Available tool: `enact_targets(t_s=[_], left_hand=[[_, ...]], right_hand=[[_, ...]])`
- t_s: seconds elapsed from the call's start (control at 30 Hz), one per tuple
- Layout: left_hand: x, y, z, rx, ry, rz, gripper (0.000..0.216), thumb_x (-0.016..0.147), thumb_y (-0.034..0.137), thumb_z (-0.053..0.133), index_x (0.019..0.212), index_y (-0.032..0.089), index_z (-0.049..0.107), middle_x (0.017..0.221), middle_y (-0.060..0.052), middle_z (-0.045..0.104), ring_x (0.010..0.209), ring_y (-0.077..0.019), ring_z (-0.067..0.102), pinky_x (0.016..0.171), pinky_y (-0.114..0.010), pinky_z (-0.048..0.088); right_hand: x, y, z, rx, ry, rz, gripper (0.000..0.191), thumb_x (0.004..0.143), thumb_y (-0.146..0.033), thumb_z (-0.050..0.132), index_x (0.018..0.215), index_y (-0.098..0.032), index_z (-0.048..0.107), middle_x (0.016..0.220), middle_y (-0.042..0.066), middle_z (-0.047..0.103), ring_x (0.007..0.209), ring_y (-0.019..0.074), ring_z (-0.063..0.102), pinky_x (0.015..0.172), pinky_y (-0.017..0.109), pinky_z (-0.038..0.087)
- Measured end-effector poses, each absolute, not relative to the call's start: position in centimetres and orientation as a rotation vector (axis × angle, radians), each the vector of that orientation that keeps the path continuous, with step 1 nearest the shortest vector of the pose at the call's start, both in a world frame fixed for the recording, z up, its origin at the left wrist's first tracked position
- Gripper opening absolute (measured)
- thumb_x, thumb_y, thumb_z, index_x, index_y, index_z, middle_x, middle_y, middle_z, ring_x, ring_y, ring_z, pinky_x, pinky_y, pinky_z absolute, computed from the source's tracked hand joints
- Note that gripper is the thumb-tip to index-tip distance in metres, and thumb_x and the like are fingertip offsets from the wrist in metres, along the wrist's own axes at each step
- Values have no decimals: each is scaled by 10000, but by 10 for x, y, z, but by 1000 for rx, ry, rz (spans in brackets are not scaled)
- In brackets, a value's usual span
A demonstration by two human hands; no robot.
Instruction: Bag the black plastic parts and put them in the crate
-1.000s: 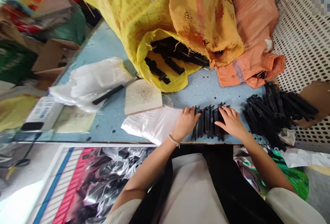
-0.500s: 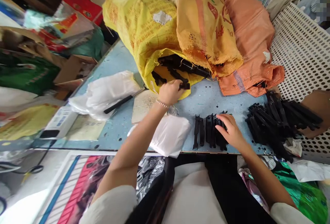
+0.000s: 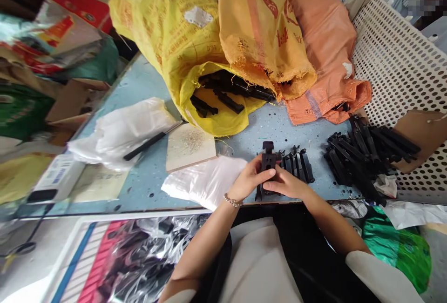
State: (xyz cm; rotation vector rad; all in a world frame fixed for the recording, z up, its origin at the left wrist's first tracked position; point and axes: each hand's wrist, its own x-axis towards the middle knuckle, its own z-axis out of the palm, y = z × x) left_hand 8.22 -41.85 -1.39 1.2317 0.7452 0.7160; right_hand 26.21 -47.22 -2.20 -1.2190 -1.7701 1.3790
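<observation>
My left hand (image 3: 248,178) and my right hand (image 3: 283,184) meet at the near edge of the blue table (image 3: 146,154), both closed on one black plastic part (image 3: 267,159) held upright. Just to its right lies a short row of the same black parts (image 3: 296,163) side by side on the table. Further right sits a loose pile of black parts (image 3: 359,156). The open yellow woven sack (image 3: 174,28) behind holds more black parts (image 3: 226,91) in its mouth.
White plastic bags (image 3: 206,179) lie left of my hands, and another white bag (image 3: 122,124) with a black-handled tool (image 3: 150,140) and a beige card (image 3: 190,144). Orange sacks (image 3: 324,47) lean at the back. A white perforated basket (image 3: 401,70) stands at right.
My left hand came back from the yellow sack's mouth with a black part. My right hand left the row on the table and joined it on that part.
</observation>
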Motion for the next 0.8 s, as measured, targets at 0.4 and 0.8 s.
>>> enact_targets(t_s=[0.4,0.8], left_hand=[[98,-434,0,910,827,619,441,727,558,760,880,169,619,743,-9,664,582,-143,605,537,-262,496],[94,-431,-18,551,892,665,542,692,508,801,1033,108,675,724,5,629,551,-90,556,501,-214,429]], right_hand=[[291,-445,16,-1461,-2116,560,338,1052,-413,371,842,-212,543,772,38,610,737,196,579,693,321,458],[247,-499,-2,-1000,-2690,58,332,1035,-410,488,818,-190,610,759,56,621,775,204,549,662,333,393]])
